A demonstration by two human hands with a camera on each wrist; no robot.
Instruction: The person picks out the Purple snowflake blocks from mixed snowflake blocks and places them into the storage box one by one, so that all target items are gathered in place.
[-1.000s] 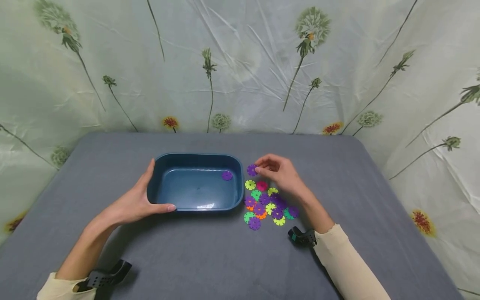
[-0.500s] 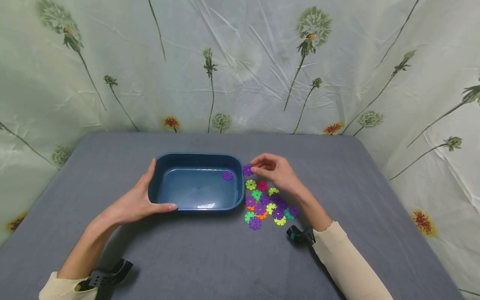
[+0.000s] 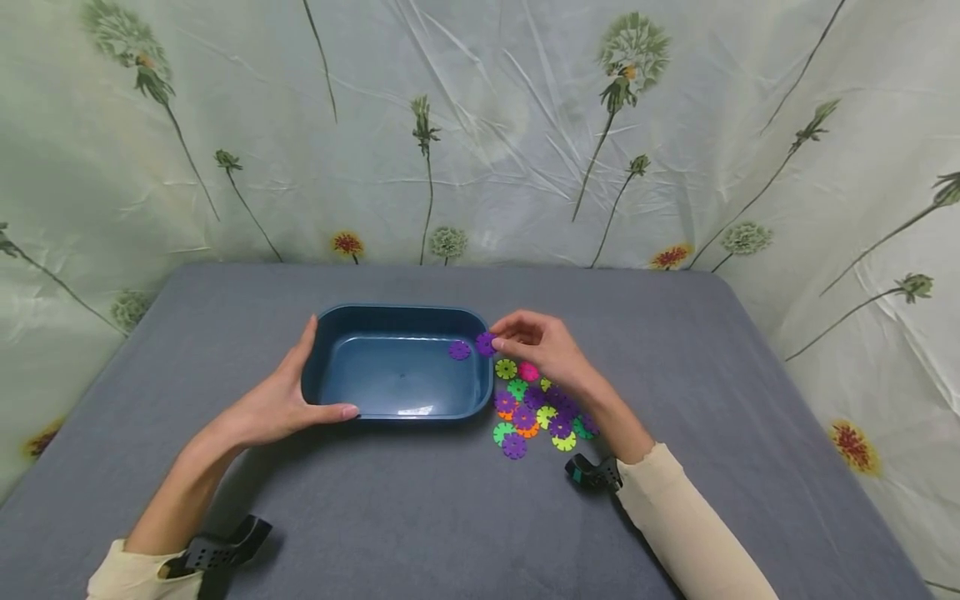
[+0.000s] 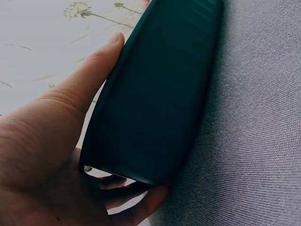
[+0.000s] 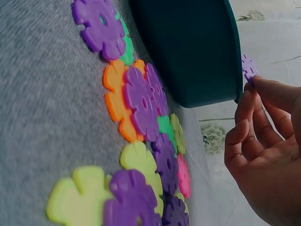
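My left hand [image 3: 279,403] grips the left end of a blue plastic bin [image 3: 397,414], thumb on the near rim and fingers round the end wall. In the left wrist view the thumb lies along the rim of the bin [image 4: 150,94]. Between thumb and fingertips my right hand [image 3: 546,348] pinches a purple notched plastic disc [image 3: 486,344], held at the bin's right rim. The right wrist view shows that disc [image 5: 248,67] just above the rim. Another purple disc [image 3: 460,350] lies inside the bin, toward its right end.
A loose pile of notched discs [image 3: 523,417] in purple, green, yellow, orange and pink lies on the grey cloth right of the bin, below the right hand. A flower-printed curtain [image 3: 495,150] hangs behind the table [image 3: 420,517].
My right hand has moved left with the purple disc, from beside the bin to over its right rim. The left hand keeps its grip on the bin.
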